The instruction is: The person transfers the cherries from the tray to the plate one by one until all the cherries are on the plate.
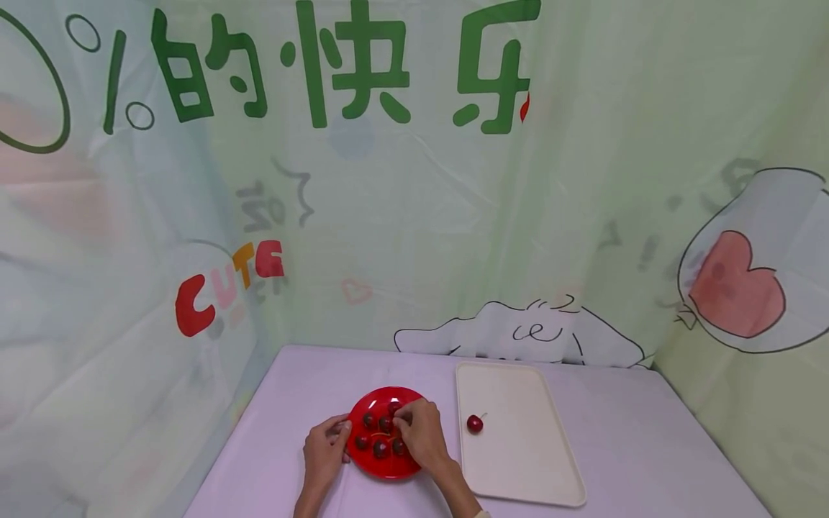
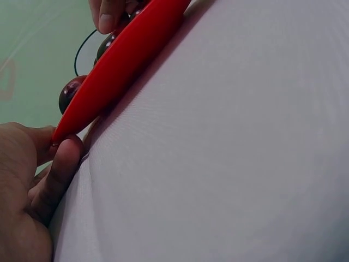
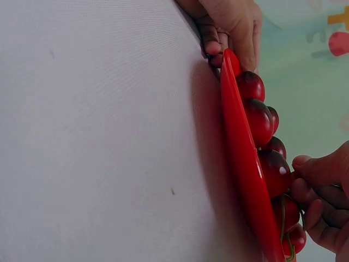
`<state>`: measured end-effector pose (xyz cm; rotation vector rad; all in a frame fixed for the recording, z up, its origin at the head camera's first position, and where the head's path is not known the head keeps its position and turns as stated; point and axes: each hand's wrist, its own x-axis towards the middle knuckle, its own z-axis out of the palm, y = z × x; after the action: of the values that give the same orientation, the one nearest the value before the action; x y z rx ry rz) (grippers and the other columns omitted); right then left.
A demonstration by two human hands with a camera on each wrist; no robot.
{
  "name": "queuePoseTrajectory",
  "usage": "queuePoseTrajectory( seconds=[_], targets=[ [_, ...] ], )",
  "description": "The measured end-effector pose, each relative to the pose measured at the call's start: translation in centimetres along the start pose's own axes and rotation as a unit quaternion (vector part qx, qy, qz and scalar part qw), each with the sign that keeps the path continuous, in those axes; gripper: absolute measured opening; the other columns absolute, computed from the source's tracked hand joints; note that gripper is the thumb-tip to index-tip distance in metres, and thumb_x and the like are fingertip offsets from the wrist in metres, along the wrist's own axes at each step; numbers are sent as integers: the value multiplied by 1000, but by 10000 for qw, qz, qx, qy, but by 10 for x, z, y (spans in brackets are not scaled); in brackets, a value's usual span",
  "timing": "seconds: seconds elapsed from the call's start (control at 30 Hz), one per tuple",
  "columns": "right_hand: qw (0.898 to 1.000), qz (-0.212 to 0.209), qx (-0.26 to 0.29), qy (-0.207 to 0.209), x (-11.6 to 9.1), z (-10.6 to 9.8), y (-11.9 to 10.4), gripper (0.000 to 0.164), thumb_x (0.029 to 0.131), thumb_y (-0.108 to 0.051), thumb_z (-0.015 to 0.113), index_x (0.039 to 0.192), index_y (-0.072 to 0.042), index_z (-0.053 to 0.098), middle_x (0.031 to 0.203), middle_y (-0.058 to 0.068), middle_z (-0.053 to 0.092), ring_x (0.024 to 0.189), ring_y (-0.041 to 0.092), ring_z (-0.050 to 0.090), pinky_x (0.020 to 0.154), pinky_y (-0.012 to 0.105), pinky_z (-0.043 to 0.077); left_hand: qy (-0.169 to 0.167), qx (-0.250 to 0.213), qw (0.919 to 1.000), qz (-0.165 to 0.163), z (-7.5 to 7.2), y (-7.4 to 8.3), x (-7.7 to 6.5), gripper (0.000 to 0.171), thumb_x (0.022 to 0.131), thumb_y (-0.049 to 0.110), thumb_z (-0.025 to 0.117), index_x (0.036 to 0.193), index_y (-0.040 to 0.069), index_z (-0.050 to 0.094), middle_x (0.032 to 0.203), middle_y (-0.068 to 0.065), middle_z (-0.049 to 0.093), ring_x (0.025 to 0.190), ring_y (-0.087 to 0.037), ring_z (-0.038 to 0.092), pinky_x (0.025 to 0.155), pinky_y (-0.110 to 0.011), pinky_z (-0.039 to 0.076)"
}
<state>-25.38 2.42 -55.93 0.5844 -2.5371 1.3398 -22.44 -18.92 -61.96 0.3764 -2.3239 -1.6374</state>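
A round red plate [image 1: 388, 470] holds several dark red cherries [image 1: 380, 449], some with green stems. My left hand [image 1: 324, 450] grips the plate's left rim, thumb on top and fingers below; in the left wrist view that rim sits tilted up off the cloth. From the right, my right hand [image 1: 424, 435] reaches over the plate. Its thumb and curled fingers pinch at a cherry [image 3: 286, 213] in the right wrist view; the fingertips partly hide the hold. A single cherry [image 1: 475, 424] with its stem lies on the cream tray [image 1: 524, 432].
The cream tray lies just right of the plate, on a pale lilac tablecloth [image 1: 635, 446]. Printed fabric curtains [image 1: 388, 237] surround the table at the back and on both sides.
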Motion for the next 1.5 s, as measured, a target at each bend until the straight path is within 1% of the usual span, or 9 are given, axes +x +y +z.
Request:
queuePoseTrajectory(
  seconds=[0.4, 0.5, 0.57, 0.63, 0.73, 0.9, 1.1, 1.3, 1.5],
  targets=[
    [9999, 107, 20, -116, 0, -4, -3, 19, 92, 1, 84, 111, 0, 85, 100, 13, 85, 91, 22, 80, 83, 36, 70, -56, 49, 9999, -70, 0, 2, -2, 32, 108, 15, 70, 138, 2, 73, 110, -15, 78, 52, -15, 63, 51, -22, 57],
    [9999, 127, -26, -78, 0, -9, -7, 20, 92, -3, 85, 113, -1, 85, 100, 11, 85, 88, 18, 78, 81, 30, 69, -48, 23, 10000, -83, 0, 1, -2, 32, 108, 15, 70, 137, 1, 73, 110, -15, 78, 52, -15, 63, 51, -22, 57],
    [9999, 123, -25, -4, 0, -13, -9, 21, 92, -4, 86, 113, 0, 85, 98, 11, 85, 84, 14, 74, 76, 24, 66, -43, 31, 10000, -73, 1, -1, -1, 32, 108, 15, 70, 137, 2, 73, 110, -15, 78, 51, -15, 63, 51, -23, 57],
    [9999, 88, -5, 121, 0, -19, -11, 20, 92, -4, 87, 111, 0, 85, 94, 9, 85, 79, 9, 69, 70, 19, 62, -27, 25, 10000, -74, 2, -4, 1, 32, 108, 16, 71, 136, 2, 74, 110, -15, 78, 51, -15, 63, 51, -23, 57],
    [9993, 78, 22, 371, 0, -28, -10, 17, 91, -4, 87, 108, 1, 86, 91, 9, 84, 74, 5, 65, 66, 16, 57, -21, 80, 9999, -59, 3, -5, 1, 33, 108, 15, 70, 137, 2, 73, 110, -15, 78, 51, -15, 63, 51, -23, 57],
    [9957, 147, 113, 910, 1, -40, 7, 14, 90, -3, 88, 103, 1, 86, 90, 10, 84, 72, 6, 68, 66, 17, 59, 12, 139, 9999, -78, 3, -2, 0, 33, 108, 13, 70, 138, 2, 73, 110, -16, 78, 51, -15, 64, 51, -24, 58],
    [9883, 227, -7, 1511, 0, -59, 27, 10, 87, 0, 89, 97, 0, 86, 86, 10, 83, 69, 8, 69, 66, 17, 60, 42, 152, 9999, -15, 4, -7, 2, 32, 108, 15, 70, 137, 3, 74, 109, -16, 78, 50, -15, 64, 51, -23, 57],
    [9822, 520, -32, 1807, -4, -80, 41, 12, 89, -1, 88, 101, -1, 86, 86, 10, 83, 71, 9, 69, 67, 19, 60, -9, 87, 10000, -48, 3, -3, 0, 32, 108, 15, 69, 138, 2, 73, 110, -16, 78, 52, -16, 64, 52, -23, 57],
    [9774, 558, -97, 2039, -9, -96, 54, 16, 89, 9, 82, 104, 4, 83, 88, 15, 82, 73, 17, 75, 68, 20, 59, 7, 107, 9999, 2, 1, 1, -3, 32, 108, 12, 69, 137, 1, 73, 110, -17, 78, 52, -15, 64, 51, -23, 57]
  ],
)
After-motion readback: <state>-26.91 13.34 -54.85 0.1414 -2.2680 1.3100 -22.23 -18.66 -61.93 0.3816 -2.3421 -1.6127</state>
